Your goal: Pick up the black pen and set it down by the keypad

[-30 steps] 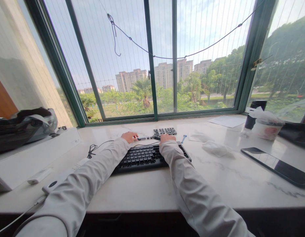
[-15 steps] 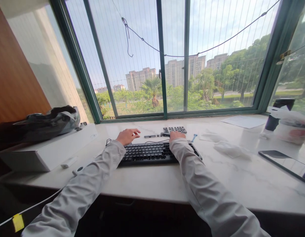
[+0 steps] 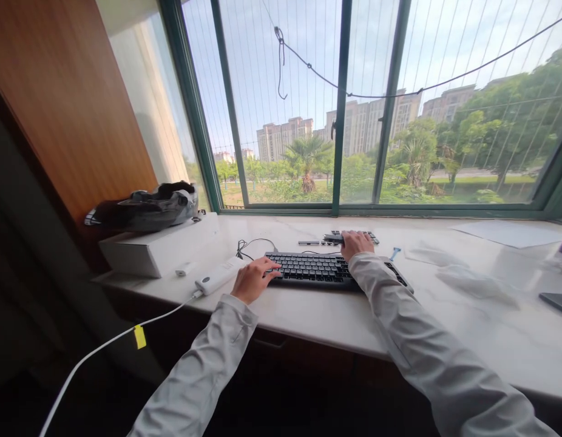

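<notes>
A black keyboard point(image 3: 311, 267) lies across the white tabletop, with keys absent at its right part. My left hand point(image 3: 253, 279) is at its left front corner, with thumb and fingers curved over the end keys, gripping that end. Behind the keyboard, my right hand point(image 3: 356, 244) is closed on a dark elongated object point(image 3: 334, 238), whose exact kind I cannot make out. That object is over or beside loose keycaps point(image 3: 371, 237) laid out in rows. A long bar-shaped keycap point(image 3: 309, 243) lies left of them.
A blue small tool point(image 3: 395, 253) and crumpled clear plastic point(image 3: 474, 282) lie to the right. At left are a white power strip point(image 3: 220, 275) with its cord, and a white box point(image 3: 158, 246) bearing a dark bag point(image 3: 147, 209). A window point(image 3: 281, 211) borders the back.
My left hand has come down from behind the keyboard to its left front corner. My right hand stays near the loose keycaps with the dark object. The view has turned left.
</notes>
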The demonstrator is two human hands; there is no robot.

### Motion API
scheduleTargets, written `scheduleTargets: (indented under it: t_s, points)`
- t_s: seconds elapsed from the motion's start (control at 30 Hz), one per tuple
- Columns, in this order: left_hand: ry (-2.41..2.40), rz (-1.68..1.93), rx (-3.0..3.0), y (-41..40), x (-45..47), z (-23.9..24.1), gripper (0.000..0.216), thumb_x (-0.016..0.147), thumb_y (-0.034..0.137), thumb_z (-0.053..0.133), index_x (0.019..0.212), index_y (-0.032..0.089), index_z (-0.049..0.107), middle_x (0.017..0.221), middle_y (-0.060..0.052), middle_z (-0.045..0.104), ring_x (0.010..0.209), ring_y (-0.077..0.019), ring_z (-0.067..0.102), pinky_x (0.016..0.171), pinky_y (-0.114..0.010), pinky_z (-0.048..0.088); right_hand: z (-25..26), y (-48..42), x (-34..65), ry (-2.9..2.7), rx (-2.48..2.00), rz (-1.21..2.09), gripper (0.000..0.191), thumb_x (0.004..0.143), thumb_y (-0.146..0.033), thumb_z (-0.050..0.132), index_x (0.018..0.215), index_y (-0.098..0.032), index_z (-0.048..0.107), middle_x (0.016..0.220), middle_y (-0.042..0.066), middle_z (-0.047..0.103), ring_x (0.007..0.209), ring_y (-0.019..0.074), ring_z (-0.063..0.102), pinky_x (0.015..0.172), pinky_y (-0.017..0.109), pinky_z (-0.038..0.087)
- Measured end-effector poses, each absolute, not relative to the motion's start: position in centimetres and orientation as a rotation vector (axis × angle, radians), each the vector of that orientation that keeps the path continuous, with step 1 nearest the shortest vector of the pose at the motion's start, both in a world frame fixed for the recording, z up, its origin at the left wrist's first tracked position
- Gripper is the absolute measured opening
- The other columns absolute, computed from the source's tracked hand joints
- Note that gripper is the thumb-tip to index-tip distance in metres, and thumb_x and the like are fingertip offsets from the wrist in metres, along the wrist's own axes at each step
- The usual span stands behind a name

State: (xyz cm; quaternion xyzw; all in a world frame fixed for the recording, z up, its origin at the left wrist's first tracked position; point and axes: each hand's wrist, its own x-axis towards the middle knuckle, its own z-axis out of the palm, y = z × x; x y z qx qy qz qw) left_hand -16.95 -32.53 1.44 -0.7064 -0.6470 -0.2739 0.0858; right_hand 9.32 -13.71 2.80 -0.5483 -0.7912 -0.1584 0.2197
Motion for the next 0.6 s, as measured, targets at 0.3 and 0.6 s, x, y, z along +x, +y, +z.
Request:
scheduleTargets:
  t_s: [0.3,0.6]
  points:
    - [-1.857,-0.828,-2.136,-32.2,-17.1,-0.2,0.023,0.087,0.04,0.053,0.106,0.035,0.067,0.105,0.004,0.062,0.087,-0.0111,0.06,0.065,-0.022,0.04,1.7,-12.9,9.1,-2.133,-1.338,-0.461,0.023,0.081,-0.02,0.05,0.102,-0.018,0.061,0.104,0.01,0.063,0.095,0.024,0.053,0.083,0.035,0.035]
    - [-1.896,-0.909,-2.146,-32.1,-17.7,-0.4,0.021,0.087,0.041,0.055,0.101,0.036,0.07,0.103,0.004,0.063,0.085,-0.0112,0.06,0.065,-0.023,0.04,2.6,-13.6,8.3,-1.642,-1.246,0.037,0.027,0.081,-0.044,0.052,0.086,-0.02,0.063,0.068,0.005,0.059,0.064,0.0193,0.052,0.06,0.03,0.036]
